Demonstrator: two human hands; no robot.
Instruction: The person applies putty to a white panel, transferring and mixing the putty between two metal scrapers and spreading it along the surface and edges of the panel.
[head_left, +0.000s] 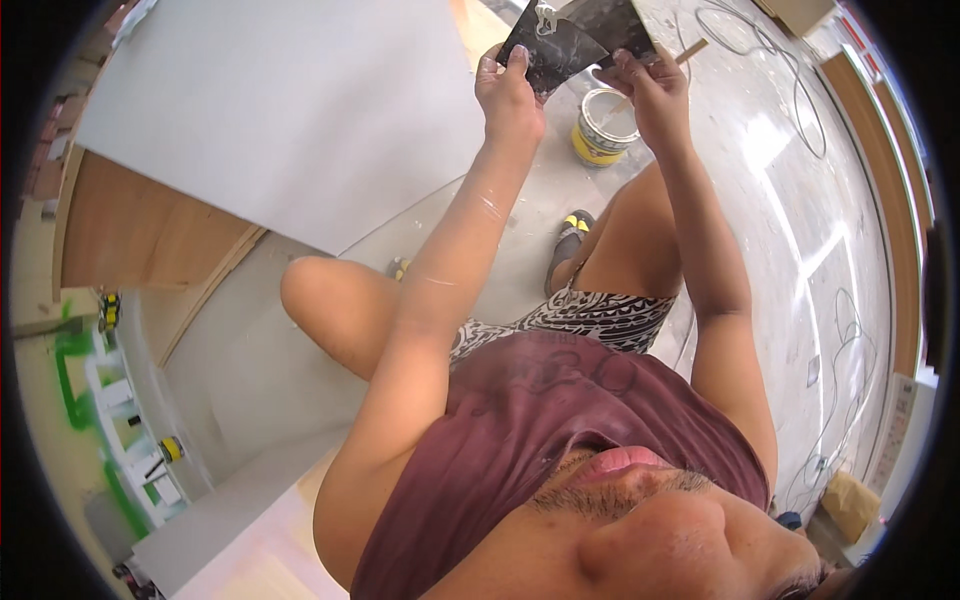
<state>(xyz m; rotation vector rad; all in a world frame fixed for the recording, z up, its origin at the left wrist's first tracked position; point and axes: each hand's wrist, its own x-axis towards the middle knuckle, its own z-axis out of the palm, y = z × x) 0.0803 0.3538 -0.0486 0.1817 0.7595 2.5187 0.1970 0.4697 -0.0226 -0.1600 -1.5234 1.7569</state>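
Observation:
Out in front of me, at the top of the view, my left hand (508, 95) pinches a thin black putty spreader (552, 58) by its lower left corner, thumb on top. A blob of white paste clings to that spreader's upper part, and thin smears cover its face. My right hand (655, 90) grips a second black spreader (618, 25) by its lower right side. The two blades meet or overlap between the hands. Below them on the floor stands an open bucket (598, 152) with a yellow band, its inside greyish white. A wooden stick (692, 52) shows beside my right hand.
A large pale grey panel (290, 110) lies at left over a wooden structure (150, 220). Cables (800, 90) curl across the shiny floor (780, 220) at right. Along the left edge are green-marked white pieces (120, 400). A brown bag (850, 505) sits at lower right.

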